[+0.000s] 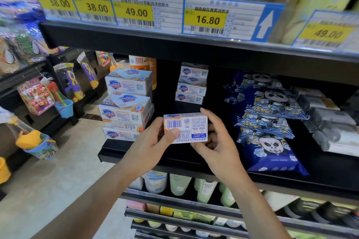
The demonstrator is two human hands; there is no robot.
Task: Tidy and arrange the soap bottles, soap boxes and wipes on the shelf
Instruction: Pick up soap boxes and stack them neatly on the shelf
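1. Front stack of soap boxes [126, 103], at the shelf's left end, sits crooked, with an orange soap bottle [142, 64] behind it.
2. Left hand [153, 141] grips the held soap box [185, 128] at its left end, thumb on the barcode.
3. That box hovers over the shelf [174, 159] front edge, long axis left-right, back panel facing out, print upside down. I'd flip it logo-forward before stacking.
4. Right hand [215, 141] cups its right end.
5. Rear stack [192, 85] looks the likelier spot; wipes [272, 132] lie further right.
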